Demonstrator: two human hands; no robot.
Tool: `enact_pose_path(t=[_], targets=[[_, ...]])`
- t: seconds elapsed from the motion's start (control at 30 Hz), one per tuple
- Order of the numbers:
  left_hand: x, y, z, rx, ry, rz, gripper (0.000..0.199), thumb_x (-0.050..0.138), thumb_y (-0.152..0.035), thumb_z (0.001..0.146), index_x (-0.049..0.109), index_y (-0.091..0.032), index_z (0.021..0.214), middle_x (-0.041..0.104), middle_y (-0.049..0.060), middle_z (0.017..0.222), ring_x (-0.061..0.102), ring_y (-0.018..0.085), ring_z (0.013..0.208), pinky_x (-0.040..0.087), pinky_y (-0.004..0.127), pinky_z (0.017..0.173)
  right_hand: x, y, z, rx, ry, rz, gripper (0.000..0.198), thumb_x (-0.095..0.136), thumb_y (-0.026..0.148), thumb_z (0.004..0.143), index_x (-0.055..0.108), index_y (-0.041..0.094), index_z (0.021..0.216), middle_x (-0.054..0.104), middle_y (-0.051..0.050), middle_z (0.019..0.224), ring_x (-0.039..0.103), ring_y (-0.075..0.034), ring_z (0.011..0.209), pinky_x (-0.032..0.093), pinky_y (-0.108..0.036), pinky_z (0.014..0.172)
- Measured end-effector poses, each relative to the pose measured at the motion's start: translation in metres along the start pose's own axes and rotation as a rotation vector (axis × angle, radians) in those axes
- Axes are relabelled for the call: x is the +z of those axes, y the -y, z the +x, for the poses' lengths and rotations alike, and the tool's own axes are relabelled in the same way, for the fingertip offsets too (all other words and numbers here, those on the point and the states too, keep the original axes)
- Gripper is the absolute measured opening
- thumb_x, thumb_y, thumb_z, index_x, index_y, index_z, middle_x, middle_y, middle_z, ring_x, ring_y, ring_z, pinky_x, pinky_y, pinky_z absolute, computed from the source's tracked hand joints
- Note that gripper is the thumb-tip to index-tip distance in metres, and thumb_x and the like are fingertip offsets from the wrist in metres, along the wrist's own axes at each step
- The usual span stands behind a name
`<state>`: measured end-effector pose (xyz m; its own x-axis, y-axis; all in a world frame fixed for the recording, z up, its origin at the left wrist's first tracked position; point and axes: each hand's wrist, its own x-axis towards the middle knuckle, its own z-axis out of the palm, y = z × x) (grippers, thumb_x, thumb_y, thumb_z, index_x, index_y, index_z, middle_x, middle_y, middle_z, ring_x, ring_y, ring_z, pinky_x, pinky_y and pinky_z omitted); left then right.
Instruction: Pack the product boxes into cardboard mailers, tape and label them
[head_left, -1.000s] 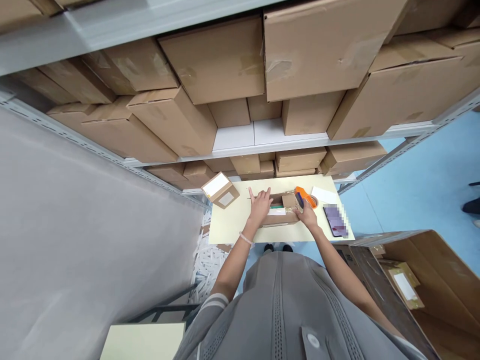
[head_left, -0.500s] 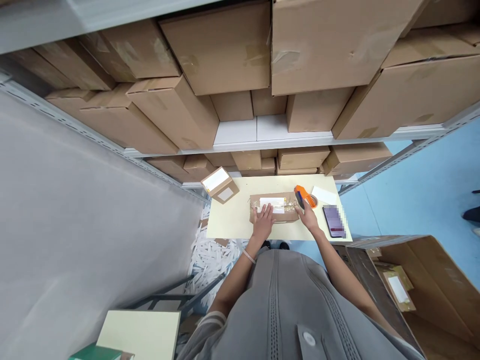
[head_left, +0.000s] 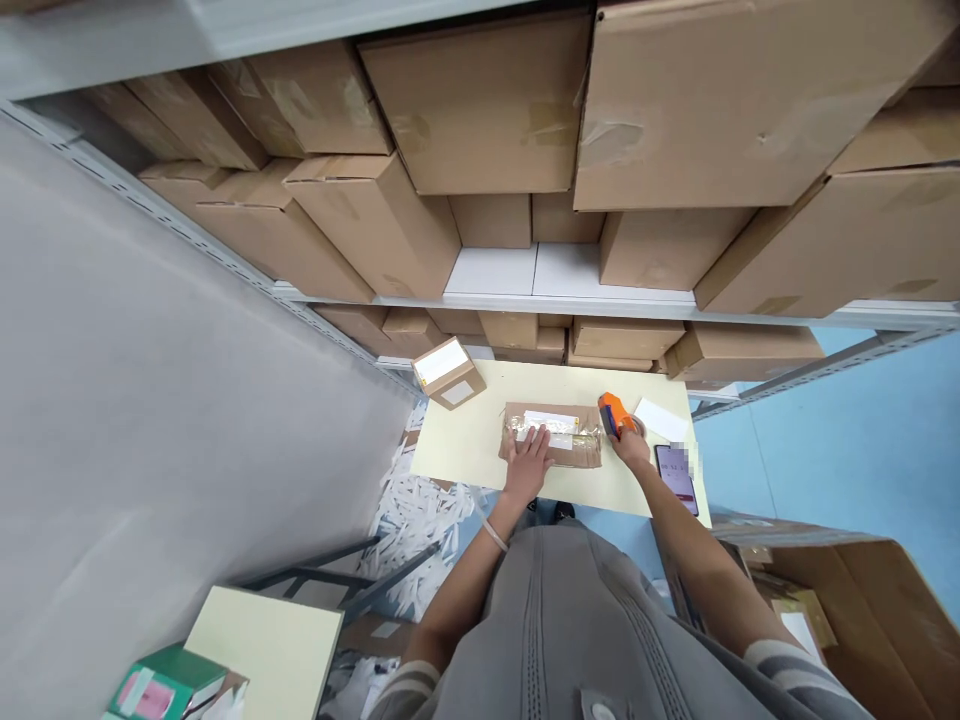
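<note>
A small cardboard box (head_left: pixel 577 455) with a white label and shiny clear tape lies on the pale table (head_left: pixel 457 450). My left hand (head_left: pixel 529 462) rests flat on top of it, fingers spread across the label. Just right of the box, my right hand (head_left: pixel 631 447) is wrapped round the handle of an orange tape dispenser (head_left: pixel 615 408). The dispenser's head points away from me, and a tape roll shows at its right side. It is apart from the box or just beside it; I cannot tell which.
Another labelled box (head_left: pixel 454 385) stands at the table's back left. White paper (head_left: pixel 660 418) and a phone (head_left: pixel 676 480) lie on the right. Shelves of cartons (head_left: pixel 480 120) rise behind. A large open carton (head_left: pixel 877 610) stands at lower right; paper strips (head_left: pixel 412 530) cover the floor at left.
My right hand has moved slightly right, away from the box's end, with the tape dispenser. My left hand stays on the box. The whole view has shifted and tilted a little.
</note>
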<state>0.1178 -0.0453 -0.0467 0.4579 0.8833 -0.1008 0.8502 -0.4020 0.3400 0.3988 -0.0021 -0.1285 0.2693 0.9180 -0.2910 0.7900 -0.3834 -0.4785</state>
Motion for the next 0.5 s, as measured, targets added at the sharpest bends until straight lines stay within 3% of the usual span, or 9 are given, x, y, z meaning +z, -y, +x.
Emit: enact_pose_path(t=[0.27,0.5], targets=[[0.004,-0.002,0.000,-0.036,-0.002,0.035,0.062,0.038,-0.034,0.100,0.015,-0.030,0.157,0.026,0.003,0.161,0.016,0.027,0.151,-0.002,0.064,0.121,0.012,0.007,0.008,0.150,-0.025,0.111,0.036,0.057,0.041,0.081,0.064,0.021,0.109,0.069,-0.014,0.090,0.066,-0.034,0.098,0.048,-0.056,0.088],[0.006,0.001,0.000,-0.014,-0.039,0.005,0.061,0.035,-0.031,0.100,0.013,-0.030,0.157,0.024,0.002,0.161,0.015,0.025,0.151,-0.006,0.063,0.120,-0.019,-0.004,0.010,0.219,-0.158,0.422,0.037,0.055,0.047,0.076,0.065,0.017,0.095,0.070,-0.014,0.088,0.066,-0.034,0.094,0.051,-0.049,0.085]])
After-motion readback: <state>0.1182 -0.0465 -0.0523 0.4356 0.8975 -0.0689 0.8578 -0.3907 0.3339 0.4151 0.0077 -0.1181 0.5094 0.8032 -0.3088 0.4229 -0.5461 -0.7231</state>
